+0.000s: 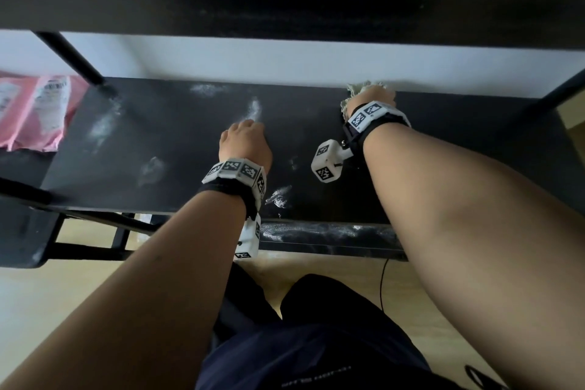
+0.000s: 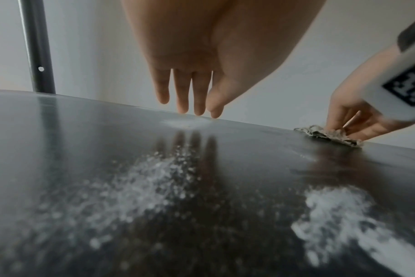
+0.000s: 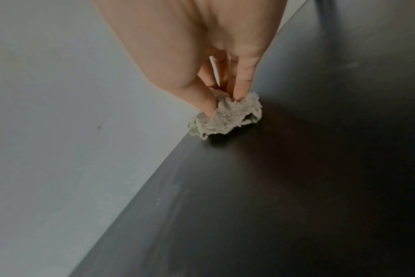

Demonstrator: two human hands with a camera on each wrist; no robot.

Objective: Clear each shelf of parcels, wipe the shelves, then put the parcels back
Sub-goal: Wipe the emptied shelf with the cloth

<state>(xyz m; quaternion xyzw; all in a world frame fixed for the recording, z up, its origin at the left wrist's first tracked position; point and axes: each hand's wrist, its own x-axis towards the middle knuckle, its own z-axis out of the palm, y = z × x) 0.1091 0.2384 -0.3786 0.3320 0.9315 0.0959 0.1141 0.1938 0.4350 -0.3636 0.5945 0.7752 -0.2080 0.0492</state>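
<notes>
A black shelf (image 1: 196,142) bears patches of white dust (image 1: 254,109). My right hand (image 1: 376,95) pinches a crumpled pale cloth (image 3: 228,116) and presses it onto the shelf at its back edge, against the white wall. In the left wrist view the cloth (image 2: 329,135) lies under that hand's fingertips. My left hand (image 1: 245,139) hovers over the middle of the shelf, fingers straight and together, holding nothing; its fingertips (image 2: 194,108) hang just above a dust patch (image 2: 185,122). Pink parcels (image 1: 34,111) lie at the far left, beyond the shelf's end.
Another black shelf (image 1: 285,0) runs overhead. Black uprights stand at the back left (image 1: 72,57) and right (image 1: 560,89). The shelf's front rail (image 1: 329,236) is dusty. Below are a wood floor (image 1: 47,301) and my dark shorts (image 1: 310,342).
</notes>
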